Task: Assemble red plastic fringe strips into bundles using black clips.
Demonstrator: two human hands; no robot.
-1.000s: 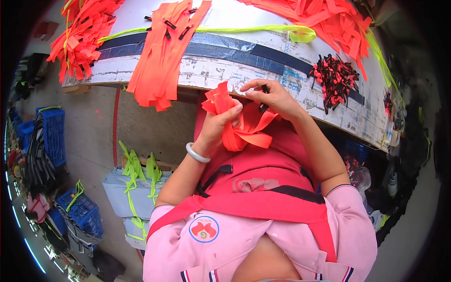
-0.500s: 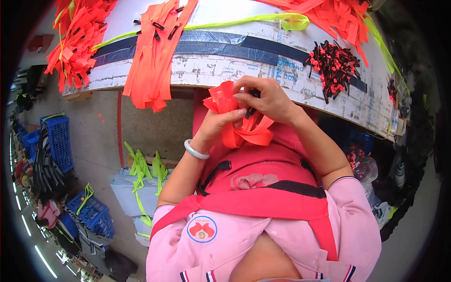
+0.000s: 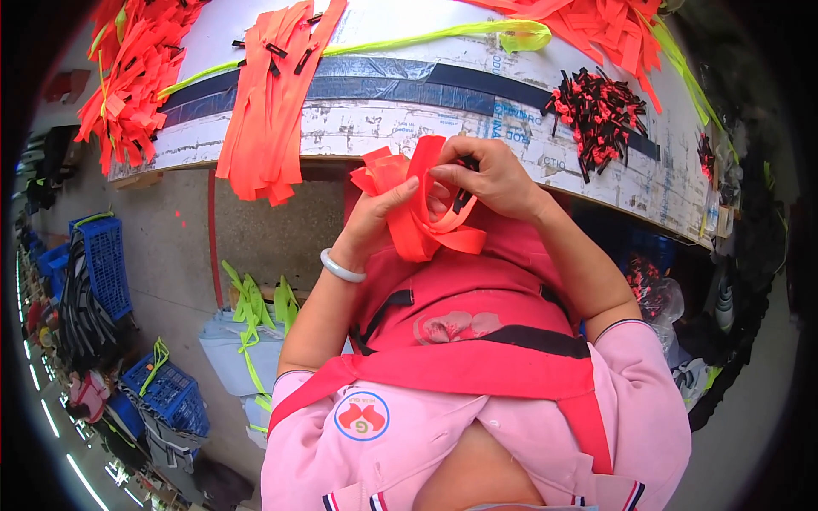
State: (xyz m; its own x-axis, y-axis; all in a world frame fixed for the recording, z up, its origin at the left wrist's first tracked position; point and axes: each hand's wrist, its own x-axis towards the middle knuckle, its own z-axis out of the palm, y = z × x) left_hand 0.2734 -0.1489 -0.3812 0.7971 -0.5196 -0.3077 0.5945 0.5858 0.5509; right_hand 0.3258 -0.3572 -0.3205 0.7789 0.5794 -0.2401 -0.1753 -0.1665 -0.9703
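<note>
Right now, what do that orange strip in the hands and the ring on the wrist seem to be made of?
The orange strip, held by both the left hand and the right hand, looks like woven fabric webbing: matte, limp, folding into soft loops. The bangle on the left wrist looks like pale polished stone or glass, smooth and glossy; which one is unclear.

Two hands; perhaps three blue crates; one bracelet.
</note>
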